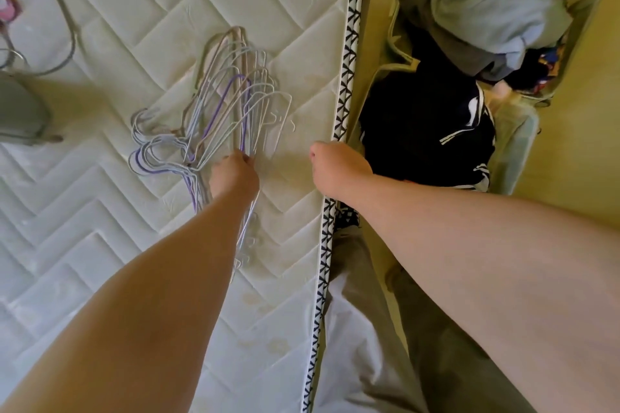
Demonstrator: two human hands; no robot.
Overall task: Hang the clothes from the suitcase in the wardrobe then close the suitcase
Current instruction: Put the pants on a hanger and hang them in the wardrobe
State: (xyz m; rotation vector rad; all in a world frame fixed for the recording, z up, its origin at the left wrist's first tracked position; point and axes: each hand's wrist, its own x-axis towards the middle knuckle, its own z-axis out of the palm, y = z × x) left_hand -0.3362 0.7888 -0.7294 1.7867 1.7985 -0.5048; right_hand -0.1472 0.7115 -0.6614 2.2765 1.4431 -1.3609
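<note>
The suitcase (523, 144) lies open on the yellowish floor (577, 111), full of clothes: a dark striped garment (426, 124) over its near half, a light blue garment (496, 10) heaped at the far end. We judge nothing is hung yet; this is the hanger-fetching step. Our left hand (235, 174) pinches into the pile of wire hangers (228, 100) on the bare quilted mattress (100, 211). Our right hand (335, 168) is curled at the mattress edge beside the dark garment; whether it grips cloth we cannot tell. Next we need one hanger freed from the tangle.

A bedroom: bare quilted mattress (151, 27), wire hangers (228, 104), open suitcase (523, 131).
</note>
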